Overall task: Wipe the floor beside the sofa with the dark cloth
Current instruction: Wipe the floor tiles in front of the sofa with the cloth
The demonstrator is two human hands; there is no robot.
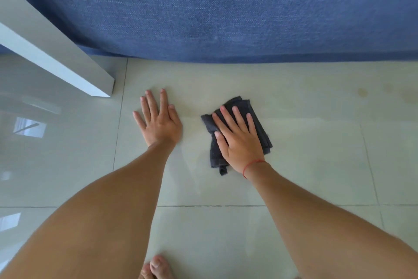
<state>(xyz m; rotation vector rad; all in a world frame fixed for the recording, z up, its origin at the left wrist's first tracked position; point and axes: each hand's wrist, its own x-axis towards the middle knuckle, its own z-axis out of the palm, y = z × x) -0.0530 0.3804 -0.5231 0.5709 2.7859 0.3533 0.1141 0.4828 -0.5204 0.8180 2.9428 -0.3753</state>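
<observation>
A folded dark grey cloth (pixel 248 109) lies flat on the pale tiled floor (pixel 294 154), a short way in front of the blue sofa (pixel 226 7). My right hand (pixel 237 138) presses down on the cloth with its fingers spread, a thin red string around the wrist. Left of it, my left hand (pixel 158 120) rests palm-down on the bare tile, fingers apart, holding nothing. The two hands are about a hand's width apart.
A white table leg (pixel 67 57) slants down to the floor at the left, ending close to my left hand. Faint yellowish stains (pixel 363 92) mark the tile at the right near the sofa. My toes (pixel 156 267) show at the bottom edge.
</observation>
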